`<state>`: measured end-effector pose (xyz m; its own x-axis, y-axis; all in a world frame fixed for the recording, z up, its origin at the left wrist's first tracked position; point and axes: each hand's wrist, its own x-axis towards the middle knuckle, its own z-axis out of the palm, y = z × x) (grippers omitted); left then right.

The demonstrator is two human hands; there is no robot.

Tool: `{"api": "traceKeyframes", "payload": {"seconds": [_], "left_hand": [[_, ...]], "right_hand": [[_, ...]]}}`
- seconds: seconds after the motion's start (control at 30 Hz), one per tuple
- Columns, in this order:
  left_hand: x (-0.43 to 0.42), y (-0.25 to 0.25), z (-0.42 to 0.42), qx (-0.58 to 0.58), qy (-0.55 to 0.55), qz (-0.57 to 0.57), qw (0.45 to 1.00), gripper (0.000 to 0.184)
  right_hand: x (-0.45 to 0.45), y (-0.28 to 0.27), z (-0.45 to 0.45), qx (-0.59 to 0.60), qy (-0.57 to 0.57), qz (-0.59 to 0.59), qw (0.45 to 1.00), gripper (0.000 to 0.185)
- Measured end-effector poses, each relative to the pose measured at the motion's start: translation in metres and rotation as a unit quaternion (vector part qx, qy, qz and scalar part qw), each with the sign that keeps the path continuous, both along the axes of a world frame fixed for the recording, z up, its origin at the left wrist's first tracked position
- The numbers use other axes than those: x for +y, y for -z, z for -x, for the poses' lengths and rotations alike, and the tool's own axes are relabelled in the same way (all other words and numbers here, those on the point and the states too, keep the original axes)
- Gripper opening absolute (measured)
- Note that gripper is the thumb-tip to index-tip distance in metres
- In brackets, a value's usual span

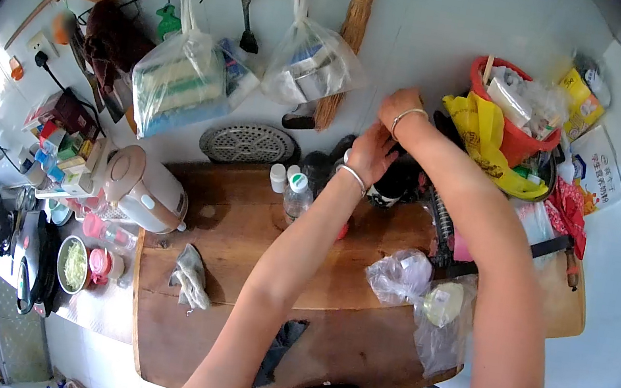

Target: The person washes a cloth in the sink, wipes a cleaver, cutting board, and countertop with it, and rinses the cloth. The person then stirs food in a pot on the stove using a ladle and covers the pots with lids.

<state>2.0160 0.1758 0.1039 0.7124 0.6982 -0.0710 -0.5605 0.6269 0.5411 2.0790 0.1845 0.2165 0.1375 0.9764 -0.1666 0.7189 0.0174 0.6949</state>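
Note:
Both my arms reach to the back of the wooden table, near the wall. My left hand [372, 153] is curled beside a dark container [386, 192] with a pale label; what its fingers hold is hidden. Just above it, my right hand [403, 110] is closed, fingers bent inward, and whatever is in it cannot be made out. Each wrist has a bracelet. Left of my left hand stand a clear bottle [298, 198] with a white and green cap and small white bottles [278, 179].
A cream kettle [143, 187] stands on the table [235, 271] at left, near a grey cloth [191, 278]. Plastic bags [439, 326] lie at right. Filled bags [177, 90] hang on the wall. A red bucket [522, 145] with a yellow bag [482, 143] is at back right.

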Motion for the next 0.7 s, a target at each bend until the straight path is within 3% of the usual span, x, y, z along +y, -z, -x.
{"api": "traceKeyframes", "payload": {"seconds": [0.13, 0.3, 0.43, 0.7], "left_hand": [[-0.004, 0.004, -0.007, -0.031, 0.02, 0.044, 0.998, 0.063], [0.0, 0.028, -0.023, -0.029, 0.043, 0.047, 0.998, 0.071], [0.0, 0.038, -0.03, -0.032, 0.048, 0.042, 0.997, 0.071], [-0.006, 0.045, -0.025, -0.005, 0.05, 0.032, 0.998, 0.072]], "right_hand": [[0.007, 0.032, -0.017, 0.011, -0.004, -0.034, 0.999, 0.021], [0.017, 0.065, -0.041, 0.064, 0.019, -0.028, 0.997, 0.022], [0.019, 0.09, -0.05, 0.077, 0.015, -0.093, 0.993, 0.018], [0.033, 0.136, -0.076, 0.058, 0.001, -0.092, 0.994, 0.022]]}}
